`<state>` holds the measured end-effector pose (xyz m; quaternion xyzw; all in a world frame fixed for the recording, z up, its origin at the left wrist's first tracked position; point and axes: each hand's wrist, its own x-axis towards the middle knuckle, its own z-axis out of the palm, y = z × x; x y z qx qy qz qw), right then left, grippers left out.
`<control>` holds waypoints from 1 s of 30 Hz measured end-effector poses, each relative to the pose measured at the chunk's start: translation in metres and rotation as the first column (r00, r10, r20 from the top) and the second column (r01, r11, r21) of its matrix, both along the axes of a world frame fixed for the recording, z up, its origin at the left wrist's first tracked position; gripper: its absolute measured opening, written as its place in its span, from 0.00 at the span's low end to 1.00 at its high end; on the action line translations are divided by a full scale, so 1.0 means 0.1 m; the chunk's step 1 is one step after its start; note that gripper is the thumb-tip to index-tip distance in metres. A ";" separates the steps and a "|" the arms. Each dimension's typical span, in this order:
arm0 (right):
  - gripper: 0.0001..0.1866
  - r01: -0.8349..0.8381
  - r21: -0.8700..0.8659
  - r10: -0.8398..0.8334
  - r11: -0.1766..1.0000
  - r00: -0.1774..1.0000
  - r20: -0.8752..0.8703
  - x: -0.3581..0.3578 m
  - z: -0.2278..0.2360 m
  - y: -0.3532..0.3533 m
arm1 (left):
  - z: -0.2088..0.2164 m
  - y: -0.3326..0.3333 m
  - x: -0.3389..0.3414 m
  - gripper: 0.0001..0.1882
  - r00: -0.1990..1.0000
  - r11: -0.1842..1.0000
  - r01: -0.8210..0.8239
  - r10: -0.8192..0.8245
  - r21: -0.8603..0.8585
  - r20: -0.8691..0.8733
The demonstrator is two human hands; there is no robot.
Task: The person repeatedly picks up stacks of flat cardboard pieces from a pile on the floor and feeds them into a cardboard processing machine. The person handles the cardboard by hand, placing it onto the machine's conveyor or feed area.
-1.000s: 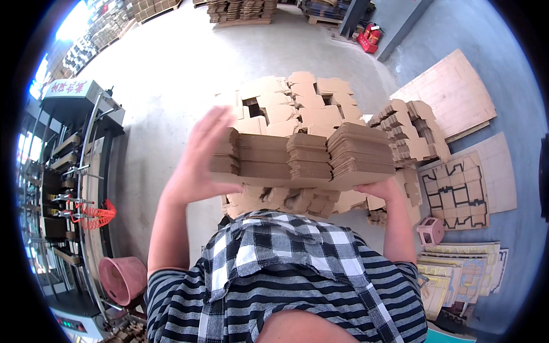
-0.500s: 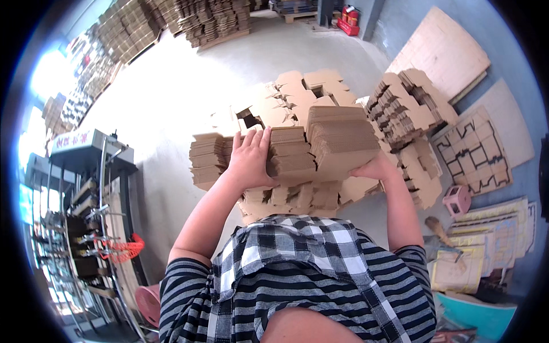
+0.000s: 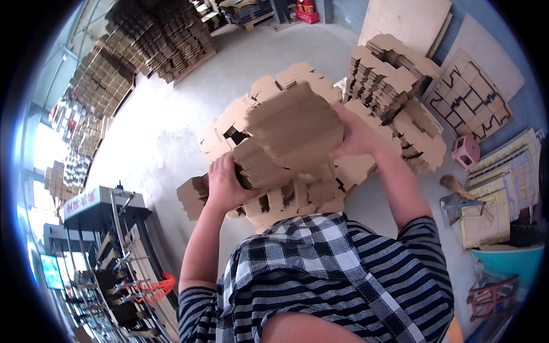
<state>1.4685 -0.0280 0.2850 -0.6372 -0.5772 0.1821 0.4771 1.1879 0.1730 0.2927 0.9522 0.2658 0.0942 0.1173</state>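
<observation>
A thick bundle of die-cut cardboard sheets (image 3: 297, 128) is gripped between my two hands, tilted and raised above a broad pile of similar cardboard pieces (image 3: 289, 200). My left hand (image 3: 224, 184) presses on its lower left end, fingers over the far side and thumb toward me. At the bundle's right end, my right hand (image 3: 355, 134) is wrapped round the edge, with some fingers hidden behind it. A small separate stack of cut cardboard (image 3: 191, 197) lies just left of my left hand.
To the right stands a tall stack of cut cardboard (image 3: 383, 71). Wooden boards (image 3: 406, 23) lean on the blue wall, near a pink stool (image 3: 466, 151), a brush (image 3: 456, 186) and a teal tub (image 3: 512, 260). A metal-framed machine (image 3: 108, 228) is at left; cardboard stacks (image 3: 166, 40) stand far behind.
The cardboard bundle has been lifted and tilted, its right end swinging up and away with my right hand. My left hand has moved slightly left and nearer. The view has turned.
</observation>
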 end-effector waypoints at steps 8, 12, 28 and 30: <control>0.49 -0.072 0.619 -0.051 0.782 0.983 0.178 -0.03 1.56 0.29 | 0.45 0.24 -0.29 0.39 0.809 0.691 0.249 0.236 -0.678 0.538; 0.36 0.088 0.671 0.062 0.736 0.979 -0.196 -0.21 1.46 0.30 | -0.08 0.67 -0.82 0.36 0.608 0.512 0.490 0.379 -0.705 0.697; 0.17 -0.027 0.645 0.014 0.763 1.000 0.025 -1.23 1.46 0.90 | -0.40 0.37 -0.65 0.41 0.432 0.002 0.868 0.491 -0.497 0.756; 0.15 -0.033 0.672 -0.033 0.740 0.996 0.085 -1.28 1.51 0.92 | -0.41 0.37 -0.62 0.41 0.431 0.000 0.869 0.494 -0.496 0.755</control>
